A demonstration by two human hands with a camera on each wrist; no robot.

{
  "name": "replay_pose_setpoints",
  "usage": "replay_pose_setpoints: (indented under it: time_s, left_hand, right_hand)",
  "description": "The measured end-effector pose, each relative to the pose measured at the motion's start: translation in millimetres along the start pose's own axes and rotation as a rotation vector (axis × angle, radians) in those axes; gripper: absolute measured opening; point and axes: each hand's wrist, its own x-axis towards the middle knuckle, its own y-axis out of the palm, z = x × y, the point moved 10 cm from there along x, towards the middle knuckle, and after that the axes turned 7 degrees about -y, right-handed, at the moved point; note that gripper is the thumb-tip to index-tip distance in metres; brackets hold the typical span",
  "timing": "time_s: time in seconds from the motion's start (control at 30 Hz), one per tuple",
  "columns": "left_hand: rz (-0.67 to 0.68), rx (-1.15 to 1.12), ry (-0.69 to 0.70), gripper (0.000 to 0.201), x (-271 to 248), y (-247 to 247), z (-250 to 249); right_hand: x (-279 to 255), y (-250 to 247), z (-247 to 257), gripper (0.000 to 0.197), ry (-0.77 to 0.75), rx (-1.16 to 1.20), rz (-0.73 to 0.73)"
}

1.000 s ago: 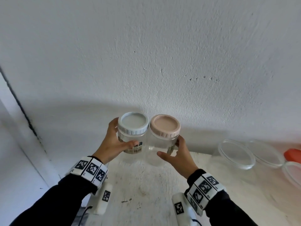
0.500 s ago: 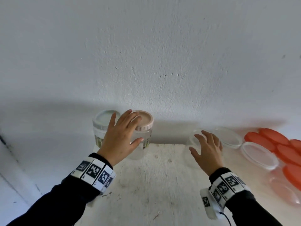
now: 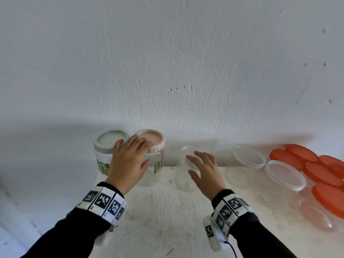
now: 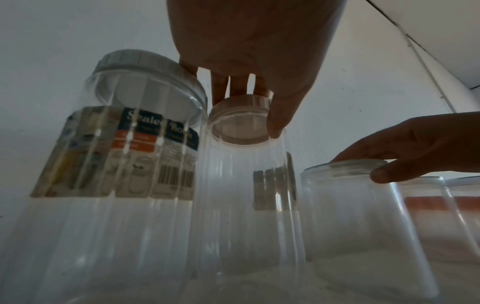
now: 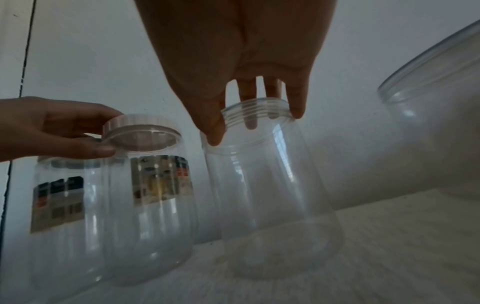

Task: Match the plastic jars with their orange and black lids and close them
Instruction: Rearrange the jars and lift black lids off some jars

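Reaching over the worktop [image 3: 167,211], the right hand [image 3: 204,170] cups an open clear jar's [image 5: 265,185] threaded neck; left hand [image 3: 128,162] grips the neighbouring capped jar's lid [image 3: 154,140]. Jars look light, thin-walled, slippery.

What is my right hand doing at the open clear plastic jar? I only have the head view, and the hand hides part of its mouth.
Observer: In the right wrist view, the right hand straddles the threaded neck of the open clear plastic jar, thumb in front and fingers behind. I cannot tell whether it grips firmly.
Operator: Any lid on it?
Observer: None. Bare screw threads run right up to the rim.
Operator: And the left hand?
Observer: The left hand pinches the pale pink ribbed lid of the labelled clear jar, fingers on top and thumb at its lower edge.
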Motion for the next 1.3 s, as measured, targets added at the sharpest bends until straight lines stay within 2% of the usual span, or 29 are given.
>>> replay_pose_setpoints:
  time_s: [0.23, 0.43, 0.5, 0.6, 0.7, 0.83, 0.97, 1.13, 1.3]
  left_hand:
    - [-0.022, 0.007, -0.004, 0.053, 0.2, 0.4, 1.0]
    - [-0.034, 0.01, -0.005, 0.052, -0.9, 1.2, 1.7]
    - [-0.029, 0.009, -0.008, 0.053, -1.1, 1.4, 1.6]
    - [-0.022, 0.008, -0.014, 0.051, -0.9, 1.6, 2.2]
    - [-0.016, 0.001, -0.016, 0.049, -0.6, 2.4, 2.1]
    - [-0.014, -0.002, -0.023, 0.049, -0.5, 3.1, 3.0]
    - [-0.011, -0.003, -0.024, 0.048, -1.5, 2.6, 2.7]
    - [-0.01, -0.005, -0.029, 0.047, -1.0, 2.6, 2.3]
    - [-0.019, -0.008, -0.026, 0.048, -0.9, 1.8, 2.0]
  right_hand:
    - [15.4, 17.1, 26.6, 0.045, -0.074, 0.012, 0.007]
    - [14.3, 15.7, 32.3, 0.043, -0.146, 0.017, -0.07]
    - [14.1, 15.5, 29.5, 0.053, -0.143, 0.057, -0.031]
    - [12.7, -2.1, 6.4, 0.059, -0.057, 0.087, -0.07]
    - [5.7, -24.0, -40.4, 0.05, 0.069, 0.008, -0.135]
    - [-7.6, -44.0, -104.1, 0.058, 0.275, -0.185, -0.079]
    - [-17.6, -55.6, -138.2, 0.058, 0.434, -0.287, 0.003]
    - [-16.0, -57.0, -130.8, 0.046, 0.392, -0.298, 0.017]
    - [-4.6, -41.5, -95.5, 0.045, 0.206, -0.217, 0.01]
